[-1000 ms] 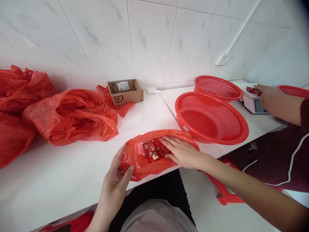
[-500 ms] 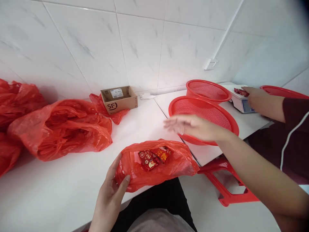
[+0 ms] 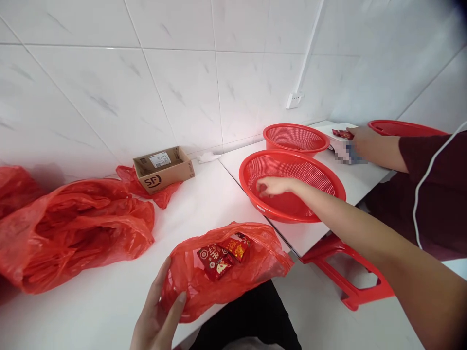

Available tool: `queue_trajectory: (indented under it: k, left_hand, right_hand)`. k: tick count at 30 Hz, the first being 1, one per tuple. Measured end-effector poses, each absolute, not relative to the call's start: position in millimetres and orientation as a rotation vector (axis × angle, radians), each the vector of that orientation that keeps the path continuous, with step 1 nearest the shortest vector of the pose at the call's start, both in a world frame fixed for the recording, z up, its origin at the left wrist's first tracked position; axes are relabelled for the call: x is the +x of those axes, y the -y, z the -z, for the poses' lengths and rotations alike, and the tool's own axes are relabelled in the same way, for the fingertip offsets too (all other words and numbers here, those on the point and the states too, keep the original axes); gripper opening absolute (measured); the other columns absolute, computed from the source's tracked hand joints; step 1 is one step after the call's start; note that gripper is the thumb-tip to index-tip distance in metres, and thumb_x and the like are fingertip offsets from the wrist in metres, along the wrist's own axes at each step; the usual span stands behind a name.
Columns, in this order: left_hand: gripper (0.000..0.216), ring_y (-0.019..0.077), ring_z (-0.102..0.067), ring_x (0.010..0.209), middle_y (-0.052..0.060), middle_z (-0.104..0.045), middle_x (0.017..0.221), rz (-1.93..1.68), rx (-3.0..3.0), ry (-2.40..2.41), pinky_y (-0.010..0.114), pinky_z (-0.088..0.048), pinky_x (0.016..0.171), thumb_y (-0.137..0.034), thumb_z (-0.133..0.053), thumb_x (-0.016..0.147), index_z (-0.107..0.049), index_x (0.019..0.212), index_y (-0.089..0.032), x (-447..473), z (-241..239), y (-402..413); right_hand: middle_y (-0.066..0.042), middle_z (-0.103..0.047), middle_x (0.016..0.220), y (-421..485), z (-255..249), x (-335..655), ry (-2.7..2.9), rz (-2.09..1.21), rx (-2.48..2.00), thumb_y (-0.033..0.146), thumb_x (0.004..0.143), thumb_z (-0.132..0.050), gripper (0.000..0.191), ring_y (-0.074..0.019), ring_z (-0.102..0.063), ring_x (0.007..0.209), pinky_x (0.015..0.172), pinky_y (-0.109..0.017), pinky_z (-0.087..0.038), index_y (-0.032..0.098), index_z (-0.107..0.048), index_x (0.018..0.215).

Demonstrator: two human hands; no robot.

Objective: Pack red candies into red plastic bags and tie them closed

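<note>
My left hand [image 3: 160,301] grips the near left rim of a red plastic bag [image 3: 251,272], with the thumb outside. The bag's mouth faces up at the table's front edge. Several small red printed packets [image 3: 215,260] lie inside it, partly overlapping. Over the left part of a round red mesh basket [image 3: 310,175] is my right hand [image 3: 273,187], its fingers loosely bent downward and apart. I see nothing held in it, though its palm side is hidden. Whether the fingertips touch the basket cannot be made out.
More red plastic bags [image 3: 91,228] are piled left. A small cardboard box [image 3: 164,170] stands by the wall. Behind the near basket is another red basket [image 3: 295,138]. On the right, a co-worker's hand [image 3: 365,141] holds packets over a scale; a red stool [image 3: 357,282] stands below.
My right hand has gone from above the near basket's left rim to inside its outline, its fingers bending. The view has shifted; my left hand still holds the bag.
</note>
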State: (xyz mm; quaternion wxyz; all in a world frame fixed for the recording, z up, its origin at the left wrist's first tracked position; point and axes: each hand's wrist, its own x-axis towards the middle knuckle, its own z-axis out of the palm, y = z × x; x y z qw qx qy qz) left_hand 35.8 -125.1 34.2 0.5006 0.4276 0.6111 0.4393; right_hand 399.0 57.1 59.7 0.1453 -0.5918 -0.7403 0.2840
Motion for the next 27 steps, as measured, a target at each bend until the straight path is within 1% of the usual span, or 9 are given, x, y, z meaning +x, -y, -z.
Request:
queue_trajectory:
  k: [3,6,8,13,17,20,22,24,27]
  left_hand:
    - [0.064,0.0278,-0.046,0.133,-0.001,-0.05,0.145,-1.054,1.028,-1.484,0.044,-0.035,0.112,-0.049,-0.062,0.082,-0.042,0.142,-0.037,38,-38,125]
    - [0.065,0.0281,-0.045,0.134,-0.001,-0.049,0.146,-1.025,1.081,-1.52,0.044,-0.035,0.113,-0.049,-0.061,0.083,-0.041,0.143,-0.036,38,-37,125]
    - [0.066,0.0279,-0.045,0.134,0.0,-0.048,0.148,-1.028,1.116,-1.524,0.043,-0.034,0.113,-0.048,-0.061,0.083,-0.041,0.144,-0.035,38,-35,125]
    - [0.068,0.0271,-0.046,0.133,0.003,-0.048,0.148,-1.101,1.094,-1.439,0.04,-0.037,0.111,-0.044,-0.065,0.081,-0.042,0.143,-0.031,41,-36,130]
    - [0.07,0.0272,-0.053,0.126,0.005,-0.053,0.143,-1.112,1.022,-1.429,0.04,-0.043,0.106,-0.042,-0.065,0.082,-0.039,0.145,-0.031,40,-42,136]
    - [0.07,0.0275,-0.052,0.127,0.005,-0.05,0.145,-1.172,0.999,-1.394,0.037,-0.047,0.102,-0.04,-0.067,0.08,-0.04,0.145,-0.031,39,-42,139]
    - [0.072,0.0281,-0.05,0.129,0.005,-0.047,0.148,-1.206,0.983,-1.358,0.036,-0.047,0.102,-0.039,-0.068,0.079,-0.039,0.144,-0.032,39,-40,139]
    - [0.073,0.0289,-0.05,0.129,0.005,-0.047,0.148,-1.211,0.968,-1.35,0.037,-0.046,0.103,-0.039,-0.07,0.078,-0.039,0.144,-0.034,39,-38,139]
    - [0.071,0.0295,-0.049,0.13,0.004,-0.046,0.148,-1.196,0.981,-1.376,0.039,-0.043,0.106,-0.04,-0.069,0.079,-0.04,0.143,-0.034,39,-36,138]
  right_hand:
    - [-0.008,-0.069,0.095,-44,-92,397,1.847,-1.159,-1.505,0.03,0.087,-0.055,0.013,-0.0153,-0.069,0.079,0.075,-0.032,-0.057,0.019,-0.052,0.094]
    - [-0.006,-0.068,0.094,-14,-113,373,1.627,-1.489,-1.21,0.031,0.087,-0.057,0.017,-0.0154,-0.067,0.082,0.079,-0.035,-0.056,0.019,-0.048,0.094]
    - [-0.005,-0.068,0.093,9,-117,349,1.737,-1.552,-1.14,0.034,0.089,-0.056,0.018,-0.0159,-0.067,0.083,0.079,-0.036,-0.055,0.02,-0.05,0.097]
    - [-0.005,-0.064,0.113,51,-119,305,2.0,-1.026,-1.23,0.038,0.091,-0.054,0.023,-0.0185,-0.06,0.105,0.091,-0.036,-0.05,0.023,-0.059,0.107]
    - [-0.005,-0.066,0.111,63,-119,315,2.059,-0.735,-1.383,0.038,0.091,-0.051,0.023,-0.0211,-0.06,0.104,0.093,-0.039,-0.047,0.024,-0.063,0.104]
    - [-0.007,-0.063,0.12,64,-111,347,2.156,-0.421,-1.624,0.042,0.091,-0.051,0.03,-0.0259,-0.058,0.11,0.093,-0.042,-0.046,0.025,-0.062,0.112]
    - [-0.009,-0.059,0.128,67,-102,368,2.174,-0.34,-1.842,0.05,0.088,-0.053,0.042,-0.0309,-0.055,0.116,0.094,-0.046,-0.046,0.026,-0.059,0.121]
    - [-0.011,-0.058,0.132,76,-90,380,2.192,-0.39,-2.005,0.054,0.088,-0.051,0.051,-0.034,-0.055,0.118,0.092,-0.049,-0.047,0.025,-0.055,0.129]
    - [-0.014,-0.061,0.128,98,-64,374,2.197,-0.301,-2.056,0.04,0.096,-0.037,0.047,-0.0334,-0.059,0.113,0.09,-0.05,-0.049,0.02,-0.048,0.138]
